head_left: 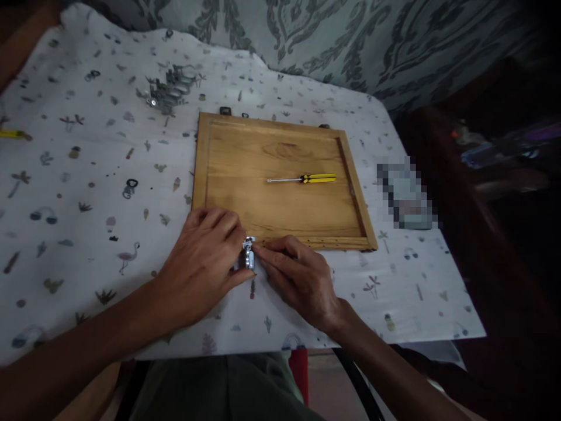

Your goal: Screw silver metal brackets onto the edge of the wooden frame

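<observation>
A metal hinge (249, 255) lies against the front edge of a framed wooden panel (272, 204). My left hand (205, 257) is closed on the hinge from the left, its thumb at the near end and its other fingers bent over the panel's front rail. My right hand (302, 275) touches the hinge from the right with its fingers together; whether something small is between the fingertips cannot be made out. On the panel rests a screwdriver (318, 178) with a yellow and black handle, its shaft to the left.
Several metal hinges (169, 90) lie in a group at the back left of the patterned tablecloth (87, 204). A yellow object (13, 134) is at the far left edge. A pixelated item (407, 196) lies right of the panel. Behind stands a patterned curtain (333, 41).
</observation>
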### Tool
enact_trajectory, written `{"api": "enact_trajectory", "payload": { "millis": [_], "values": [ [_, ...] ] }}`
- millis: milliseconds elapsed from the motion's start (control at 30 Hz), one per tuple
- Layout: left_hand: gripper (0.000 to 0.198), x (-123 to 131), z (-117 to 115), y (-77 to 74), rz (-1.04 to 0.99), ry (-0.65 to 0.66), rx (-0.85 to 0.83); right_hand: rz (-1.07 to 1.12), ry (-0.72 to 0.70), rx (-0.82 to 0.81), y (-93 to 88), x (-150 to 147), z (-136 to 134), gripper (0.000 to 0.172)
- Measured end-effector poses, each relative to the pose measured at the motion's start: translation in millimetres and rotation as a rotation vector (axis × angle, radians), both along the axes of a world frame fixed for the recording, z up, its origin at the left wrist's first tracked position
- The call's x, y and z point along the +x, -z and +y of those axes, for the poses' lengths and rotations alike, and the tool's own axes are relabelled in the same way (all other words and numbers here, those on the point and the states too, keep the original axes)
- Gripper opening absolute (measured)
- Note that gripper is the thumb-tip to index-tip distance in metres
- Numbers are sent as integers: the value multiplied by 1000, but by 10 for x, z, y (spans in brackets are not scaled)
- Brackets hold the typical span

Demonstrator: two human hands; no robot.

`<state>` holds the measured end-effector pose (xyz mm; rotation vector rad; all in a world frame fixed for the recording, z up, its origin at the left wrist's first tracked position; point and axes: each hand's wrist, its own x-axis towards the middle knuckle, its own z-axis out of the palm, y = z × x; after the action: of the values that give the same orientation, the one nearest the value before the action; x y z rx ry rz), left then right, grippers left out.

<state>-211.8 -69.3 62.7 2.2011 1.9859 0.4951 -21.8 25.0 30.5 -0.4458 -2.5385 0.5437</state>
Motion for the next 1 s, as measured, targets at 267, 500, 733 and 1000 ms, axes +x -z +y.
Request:
{"api": "enact_trajectory", "payload": {
  "millis": [267, 500, 733, 1000],
  "values": [
    [30, -7, 13, -9, 3, 3, 9, -28, -1, 21, -23, -27, 1, 24],
    [32, -3, 9, 16, 5, 2, 3, 25, 0, 66, 24, -24, 8, 21],
    [35, -11, 12, 12, 12, 4, 23, 33, -7, 68, 27, -32, 18, 23],
    [36, -20, 20, 26, 4, 14, 22, 45, 0, -13, 55, 17, -7, 23]
  ]
}}
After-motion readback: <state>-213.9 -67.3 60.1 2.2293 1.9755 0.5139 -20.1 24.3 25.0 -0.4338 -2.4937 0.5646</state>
